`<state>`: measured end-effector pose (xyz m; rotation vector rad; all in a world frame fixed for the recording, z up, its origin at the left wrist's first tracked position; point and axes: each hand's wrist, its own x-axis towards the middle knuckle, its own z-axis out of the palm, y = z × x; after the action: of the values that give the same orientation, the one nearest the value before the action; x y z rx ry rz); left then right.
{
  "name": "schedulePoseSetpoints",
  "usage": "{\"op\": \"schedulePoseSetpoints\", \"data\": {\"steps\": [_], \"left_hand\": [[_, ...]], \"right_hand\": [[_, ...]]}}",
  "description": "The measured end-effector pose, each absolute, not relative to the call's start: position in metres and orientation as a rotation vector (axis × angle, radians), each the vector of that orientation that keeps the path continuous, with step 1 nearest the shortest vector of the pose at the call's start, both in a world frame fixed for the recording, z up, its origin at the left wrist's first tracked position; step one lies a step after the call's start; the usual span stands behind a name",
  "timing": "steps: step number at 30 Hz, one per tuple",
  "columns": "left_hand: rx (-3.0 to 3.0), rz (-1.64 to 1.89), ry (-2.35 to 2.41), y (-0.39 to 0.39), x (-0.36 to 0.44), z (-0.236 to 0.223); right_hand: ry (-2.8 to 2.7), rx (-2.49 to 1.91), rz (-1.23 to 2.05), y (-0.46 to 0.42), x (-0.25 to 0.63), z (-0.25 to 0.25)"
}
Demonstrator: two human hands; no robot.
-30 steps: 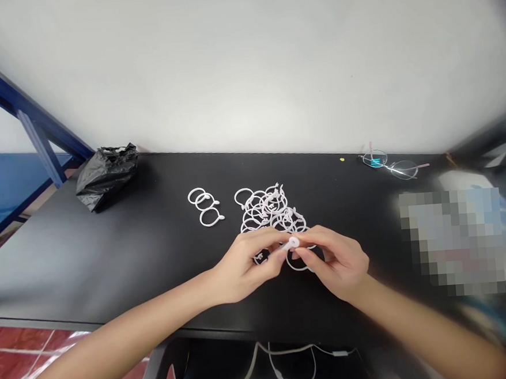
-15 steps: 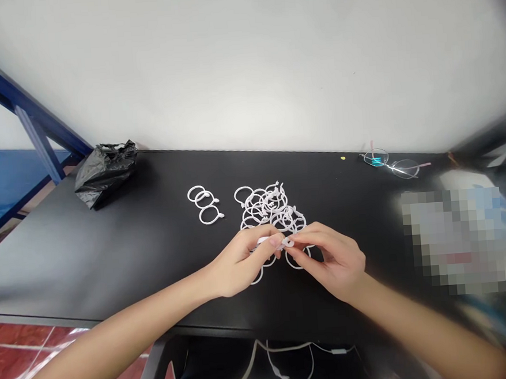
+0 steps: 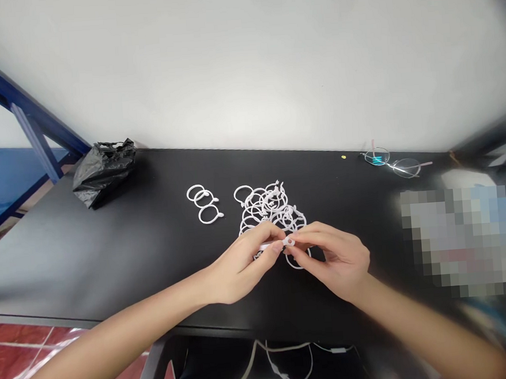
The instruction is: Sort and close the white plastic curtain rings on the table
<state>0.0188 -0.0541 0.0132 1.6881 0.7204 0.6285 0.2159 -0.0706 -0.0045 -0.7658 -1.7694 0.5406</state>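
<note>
Between both hands is a white plastic curtain ring (image 3: 288,241), its small eyelet end showing between my fingertips. My left hand (image 3: 245,265) is closed, thumb and fingers pinching the ring from the left. From the right, my right hand (image 3: 336,256) pinches at the eyelet, thumb and forefinger together. Just behind lies a heap of similar white curtain rings (image 3: 260,203), partly covered by my hands. Another loose ring (image 3: 299,265) shows under my right fingers. Left of the heap, three rings (image 3: 210,214) lie overlapping on the black table (image 3: 161,242).
A crumpled black plastic bag (image 3: 104,171) sits at the back left. Eyeglasses (image 3: 392,165) lie at the back right near the wall. A blurred, pixelated package (image 3: 460,238) is on the right. White cables (image 3: 268,350) hang below the table's front edge.
My left hand has dropped and tilted slightly, and the ring's eyelet shows a little more openly. Rings under the left hand are now more hidden. The right hand has barely moved.
</note>
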Motion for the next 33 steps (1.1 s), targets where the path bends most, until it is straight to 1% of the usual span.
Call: {"op": "schedulePoseSetpoints", "data": {"steps": [7, 9, 11, 13, 15, 20, 23, 26, 29, 31, 33], "left_hand": [[1.884, 0.660, 0.752, -0.049, 0.018, 0.010], [2.081, 0.721, 0.822, -0.038, 0.010, 0.009], [2.353, 0.776, 0.990, -0.022, -0.003, 0.007], [2.573, 0.702, 1.274, -0.003, -0.020, 0.004], [2.645, 0.572, 1.498, 0.014, -0.038, 0.000], [2.656, 0.415, 1.637, 0.030, -0.064, -0.004], [2.664, 0.441, 1.690, 0.029, -0.067, -0.001], [2.664, 0.644, 1.697, 0.026, -0.061, 0.003], [2.654, 0.824, 1.534, 0.021, -0.045, 0.001], [2.672, 0.795, 1.318, 0.015, -0.031, -0.005], [2.708, 0.685, 1.190, 0.009, -0.020, -0.013]], "right_hand": [[-1.773, -0.772, 0.540, -0.069, 0.217, -0.010], [-1.752, -0.793, 0.574, -0.068, 0.219, -0.012], [-1.705, -0.818, 0.609, -0.067, 0.221, -0.014], [-1.663, -0.843, 0.618, -0.066, 0.223, -0.015], [-1.639, -0.869, 0.610, -0.066, 0.225, -0.016], [-1.643, -0.918, 0.608, -0.066, 0.226, -0.019], [-1.638, -0.917, 0.589, -0.066, 0.227, -0.019], [-1.616, -0.935, 0.589, -0.066, 0.227, -0.019], [-1.604, -0.945, 0.595, -0.067, 0.228, -0.019], [-1.603, -0.941, 0.597, -0.068, 0.228, -0.019], [-1.603, -0.941, 0.605, -0.067, 0.228, -0.019]]}}
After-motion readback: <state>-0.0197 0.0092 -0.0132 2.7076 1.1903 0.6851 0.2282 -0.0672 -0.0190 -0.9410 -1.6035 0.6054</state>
